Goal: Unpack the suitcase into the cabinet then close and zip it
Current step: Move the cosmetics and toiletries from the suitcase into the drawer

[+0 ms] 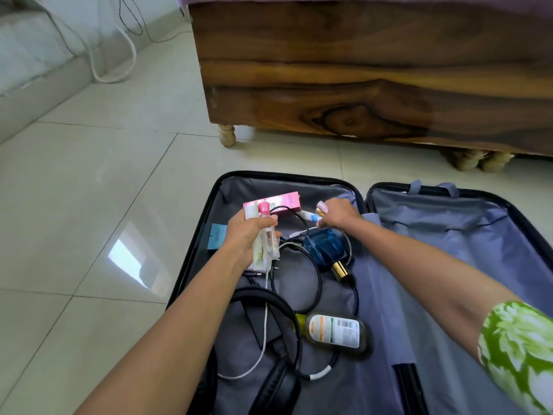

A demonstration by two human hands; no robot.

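The black suitcase [194,253] lies open flat on the floor, grey lining showing in both halves. My left hand [245,238] is shut on a bundle of small toiletries [267,239]: a clear bottle with a pink cap and a white-green tube. My right hand [336,212] reaches into the left half, its fingers closing on a small white-and-blue tube [311,217]. A pink carton [282,200] lies behind my hands. A blue perfume bottle [326,247] with a gold cap, an amber bottle [336,332], black headphones [278,354] and tangled cables [302,283] also lie in that half.
A dark wooden bed frame [359,70] on turned legs stands just beyond the suitcase. The tiled floor [89,190] spreads to the left. A white cord and black wires [125,55] trail along the far left wall. The suitcase's right half [449,235] holds only its lining.
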